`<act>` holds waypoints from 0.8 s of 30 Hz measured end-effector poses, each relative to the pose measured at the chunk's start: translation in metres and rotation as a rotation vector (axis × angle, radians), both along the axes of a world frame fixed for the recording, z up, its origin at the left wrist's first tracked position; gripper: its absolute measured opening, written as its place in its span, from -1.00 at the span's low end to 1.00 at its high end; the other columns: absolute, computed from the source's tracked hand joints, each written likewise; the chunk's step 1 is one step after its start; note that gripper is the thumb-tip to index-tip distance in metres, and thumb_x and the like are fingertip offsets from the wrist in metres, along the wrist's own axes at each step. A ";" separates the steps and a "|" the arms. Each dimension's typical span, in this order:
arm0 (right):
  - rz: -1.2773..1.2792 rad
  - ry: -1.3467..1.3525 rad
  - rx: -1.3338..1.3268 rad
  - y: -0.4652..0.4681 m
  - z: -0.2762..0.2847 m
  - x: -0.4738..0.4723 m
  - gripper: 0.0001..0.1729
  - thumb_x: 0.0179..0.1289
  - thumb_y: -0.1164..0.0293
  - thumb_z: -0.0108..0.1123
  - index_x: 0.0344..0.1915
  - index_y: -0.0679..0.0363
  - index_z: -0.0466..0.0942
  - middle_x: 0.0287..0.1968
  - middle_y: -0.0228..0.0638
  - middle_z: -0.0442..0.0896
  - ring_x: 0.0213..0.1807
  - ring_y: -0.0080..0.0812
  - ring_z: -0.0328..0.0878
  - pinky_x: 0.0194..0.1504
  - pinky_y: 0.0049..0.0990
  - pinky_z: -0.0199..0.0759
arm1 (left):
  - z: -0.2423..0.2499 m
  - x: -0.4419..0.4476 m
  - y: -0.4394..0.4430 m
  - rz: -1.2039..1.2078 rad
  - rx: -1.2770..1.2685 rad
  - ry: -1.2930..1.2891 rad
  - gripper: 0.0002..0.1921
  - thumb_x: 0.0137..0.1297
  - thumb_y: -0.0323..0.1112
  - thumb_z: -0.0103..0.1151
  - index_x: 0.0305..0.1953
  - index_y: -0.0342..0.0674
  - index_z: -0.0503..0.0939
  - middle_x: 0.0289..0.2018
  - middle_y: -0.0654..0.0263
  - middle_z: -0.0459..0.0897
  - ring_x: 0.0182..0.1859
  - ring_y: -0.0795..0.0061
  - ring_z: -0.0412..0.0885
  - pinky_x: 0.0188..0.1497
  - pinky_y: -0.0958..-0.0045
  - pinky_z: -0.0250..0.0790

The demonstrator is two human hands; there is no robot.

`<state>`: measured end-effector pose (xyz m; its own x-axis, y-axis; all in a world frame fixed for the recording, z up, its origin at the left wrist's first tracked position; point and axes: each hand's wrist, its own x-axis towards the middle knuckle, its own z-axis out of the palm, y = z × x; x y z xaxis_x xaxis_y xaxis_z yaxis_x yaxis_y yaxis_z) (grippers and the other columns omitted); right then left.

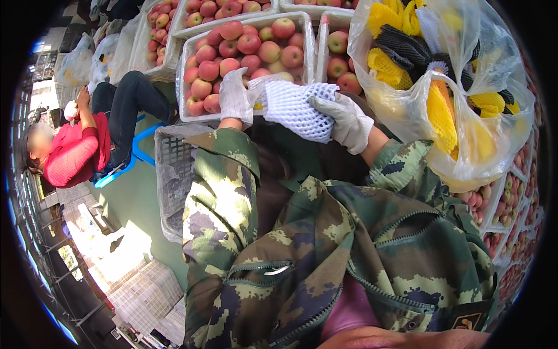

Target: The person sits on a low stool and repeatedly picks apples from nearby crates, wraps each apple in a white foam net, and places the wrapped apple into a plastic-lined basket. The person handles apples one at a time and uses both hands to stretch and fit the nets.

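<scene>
My left hand (236,97), in a pale work glove, is at the left end of a white foam fruit net (296,102), with the net's thin blurred edge at its fingers. Around the right end of this net closes my right hand (346,120), also gloved, thumb on top. The net looks full and bulky; whether anything is inside cannot be made out. Just beyond both hands stands a white lined crate (244,22) of red-and-yellow apples (229,66). The net and my left glove cover part of its near edge.
A clear plastic bag (492,139) of yellow and black foam nets (399,41) stands at right. A lined plastic basket (172,174) is by my left arm. At left, a person in red (78,152) sits on a blue stool (141,141). More apple crates (508,198) stand around.
</scene>
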<state>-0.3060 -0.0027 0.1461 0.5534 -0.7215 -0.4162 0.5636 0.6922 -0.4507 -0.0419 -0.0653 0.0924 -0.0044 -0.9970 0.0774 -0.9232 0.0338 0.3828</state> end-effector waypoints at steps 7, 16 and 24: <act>-0.232 -0.093 -0.056 -0.001 0.008 0.004 -0.55 0.41 0.43 0.12 0.23 0.39 0.39 0.12 -0.16 0.61 0.06 -0.32 0.63 0.14 -0.39 0.52 | -0.027 -0.024 -0.014 -0.213 0.234 -0.322 -0.58 0.29 -0.12 0.09 0.16 0.00 0.45 0.03 0.04 0.56 0.09 -0.04 0.54 0.03 -0.02 0.44; -0.264 -0.125 -0.059 0.001 0.012 0.002 -0.53 0.43 0.41 0.10 0.27 0.35 0.37 0.18 -0.17 0.58 0.12 -0.31 0.60 0.20 -0.37 0.48 | -0.003 -0.003 -0.003 -0.193 0.259 0.287 -0.44 0.21 -0.03 0.22 0.21 -0.07 0.41 0.08 0.05 0.55 0.07 -0.02 0.58 0.10 0.01 0.45; -0.253 0.061 -0.043 0.001 0.009 0.001 -0.57 0.44 0.32 0.10 0.20 0.31 0.43 0.05 -0.21 0.65 0.02 -0.35 0.64 0.11 -0.39 0.52 | 0.056 -0.007 0.045 0.115 0.231 1.610 -0.41 0.21 -0.04 0.23 0.23 -0.09 0.38 0.09 0.05 0.54 0.09 -0.01 0.57 0.11 0.02 0.45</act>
<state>-0.3045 -0.0018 0.1547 0.3282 -0.8513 -0.4093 0.6870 0.5125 -0.5151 -0.0484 -0.0202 0.1482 -0.0004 -0.9767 -0.2146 0.4195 -0.1950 0.8866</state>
